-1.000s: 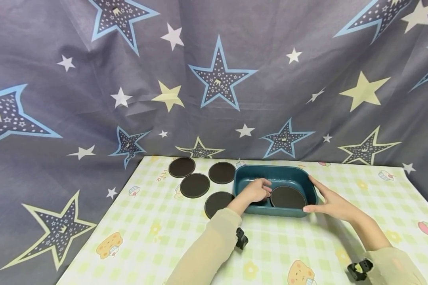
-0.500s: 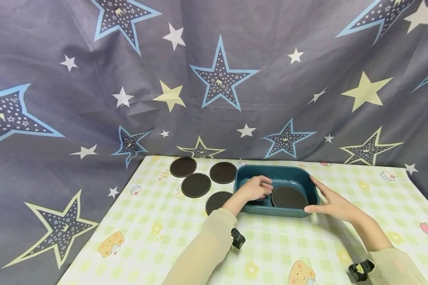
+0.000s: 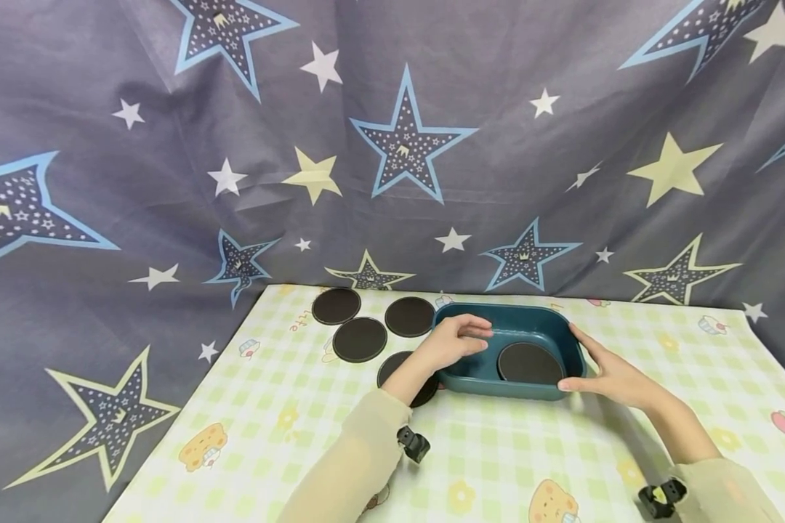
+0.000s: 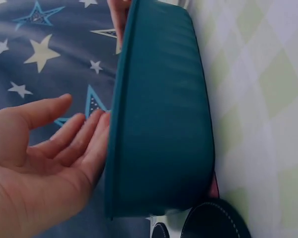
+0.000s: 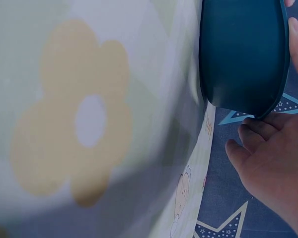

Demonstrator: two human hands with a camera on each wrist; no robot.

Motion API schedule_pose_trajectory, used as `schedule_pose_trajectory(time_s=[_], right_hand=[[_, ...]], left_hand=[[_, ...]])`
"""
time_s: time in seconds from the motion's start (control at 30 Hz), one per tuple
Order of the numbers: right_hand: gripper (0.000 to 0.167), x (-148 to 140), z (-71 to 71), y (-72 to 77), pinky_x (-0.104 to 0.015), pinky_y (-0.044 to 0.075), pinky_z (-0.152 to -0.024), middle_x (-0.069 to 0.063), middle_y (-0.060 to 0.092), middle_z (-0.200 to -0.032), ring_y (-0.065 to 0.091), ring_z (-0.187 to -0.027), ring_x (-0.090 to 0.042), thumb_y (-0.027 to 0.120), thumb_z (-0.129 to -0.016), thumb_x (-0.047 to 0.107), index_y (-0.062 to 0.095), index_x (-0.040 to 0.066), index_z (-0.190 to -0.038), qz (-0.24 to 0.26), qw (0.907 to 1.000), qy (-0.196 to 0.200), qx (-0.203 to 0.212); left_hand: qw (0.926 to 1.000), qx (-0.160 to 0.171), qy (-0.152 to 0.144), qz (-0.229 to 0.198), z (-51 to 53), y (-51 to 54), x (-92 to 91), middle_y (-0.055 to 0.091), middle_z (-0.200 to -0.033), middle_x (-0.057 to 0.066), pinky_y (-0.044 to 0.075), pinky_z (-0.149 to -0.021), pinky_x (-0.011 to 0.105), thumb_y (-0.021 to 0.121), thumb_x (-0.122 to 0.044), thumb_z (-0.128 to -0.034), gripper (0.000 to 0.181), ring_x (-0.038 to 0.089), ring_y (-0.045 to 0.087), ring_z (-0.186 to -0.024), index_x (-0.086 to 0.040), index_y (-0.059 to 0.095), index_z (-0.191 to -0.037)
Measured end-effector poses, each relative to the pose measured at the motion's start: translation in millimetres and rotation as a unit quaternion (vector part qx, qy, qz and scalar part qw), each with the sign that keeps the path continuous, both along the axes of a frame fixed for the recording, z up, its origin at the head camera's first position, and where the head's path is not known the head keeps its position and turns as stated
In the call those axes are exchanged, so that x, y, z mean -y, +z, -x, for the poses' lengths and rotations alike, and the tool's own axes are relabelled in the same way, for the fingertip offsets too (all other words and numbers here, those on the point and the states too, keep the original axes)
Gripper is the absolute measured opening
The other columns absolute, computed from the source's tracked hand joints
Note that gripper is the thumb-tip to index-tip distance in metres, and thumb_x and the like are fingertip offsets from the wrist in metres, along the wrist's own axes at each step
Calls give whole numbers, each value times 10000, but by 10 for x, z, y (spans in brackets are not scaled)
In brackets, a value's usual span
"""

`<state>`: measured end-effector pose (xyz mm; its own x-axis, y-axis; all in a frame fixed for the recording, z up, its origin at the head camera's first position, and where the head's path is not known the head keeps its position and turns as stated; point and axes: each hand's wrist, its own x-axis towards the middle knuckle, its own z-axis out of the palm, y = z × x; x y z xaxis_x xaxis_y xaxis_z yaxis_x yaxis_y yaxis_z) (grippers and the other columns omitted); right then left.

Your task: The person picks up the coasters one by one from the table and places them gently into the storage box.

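Observation:
A dark teal bin stands on the table, and one round black coaster lies in its right part. Over the bin's left end is my left hand, fingers loosely extended and holding nothing. In the left wrist view that hand is beside the rim of the bin, palm visible. My right hand holds the bin's right end, thumb at the front corner and fingers at the back. The right wrist view shows the hand against the end of the bin.
Left of the bin, several black coasters lie flat: one at the back left, one beside the bin, one between, and one partly under my left forearm. A star-patterned curtain hangs behind the checked tablecloth.
My left hand has risen out of the bin and moved left toward its left rim, fingers straighter. My right hand has stayed at the bin's right end.

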<state>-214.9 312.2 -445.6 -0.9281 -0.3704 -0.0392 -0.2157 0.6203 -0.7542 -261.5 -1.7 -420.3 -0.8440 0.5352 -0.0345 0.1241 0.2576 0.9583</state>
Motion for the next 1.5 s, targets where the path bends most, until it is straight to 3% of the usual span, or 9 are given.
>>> schedule_pose_trajectory(time_s=[0.13,0.33,0.6,0.8,1.07,1.33,1.5], right_hand=[[1093,4,6,-2,-797,193,-1070,-299,49,-1643,70,-1465,-586,777,-862,254,0,58,-1606,-4,10000,23,-4],[1098,2,-4,9,-802,193,-1064,-301,42,-1642,68,-1459,-596,778,-862,266,-4,64,-1607,-33,10000,-4,15],[1099,1,3,-1,-804,191,-1065,-303,34,-1642,63,-1461,-594,777,-864,269,-7,65,-1607,-37,10000,-5,48],[1104,0,10,-4,-804,187,-1066,-304,34,-1642,61,-1460,-596,779,-862,276,-7,60,-1606,-48,10000,-2,50],[1103,-7,6,-5,-801,194,-1066,-306,36,-1640,67,-1460,-594,777,-862,280,-4,45,-1603,-77,10000,-6,62],[1104,-10,3,-2,-804,186,-1066,-302,33,-1642,57,-1460,-596,776,-863,277,-10,58,-1605,-56,9999,-4,91],[1102,-4,-5,4,-811,173,-1065,-306,24,-1641,42,-1460,-599,774,-865,275,-13,53,-1604,-19,9999,-11,135]], left_hand=[[9994,-159,-224,-189,-44,59,124,624,-1355,201,553,-1006,304,607,-84,-985,385,307,617,-1236,-16,567,-1362],[9971,-398,-379,-518,-71,138,327,588,-1366,268,565,-986,300,606,-20,-968,427,395,603,-1234,61,526,-1380],[9955,-650,-265,-629,-82,134,716,543,-1389,314,560,-995,305,597,15,-960,438,403,582,-1262,88,504,-1381],[9967,-640,114,-478,-109,20,1005,550,-1375,325,560,-991,296,601,19,-957,430,493,540,-1265,102,510,-1369],[9975,-500,413,-275,-183,-168,1300,543,-1388,314,567,-972,277,588,28,-959,432,511,525,-1270,108,496,-1373],[9969,-346,680,-174,-203,-411,1496,538,-1385,328,550,-985,237,572,54,-955,442,496,535,-1270,141,467,-1375],[9963,-190,840,72,-230,-477,1568,524,-1401,321,544,-1015,288,589,24,-956,451,467,534,-1289,112,477,-1384]])
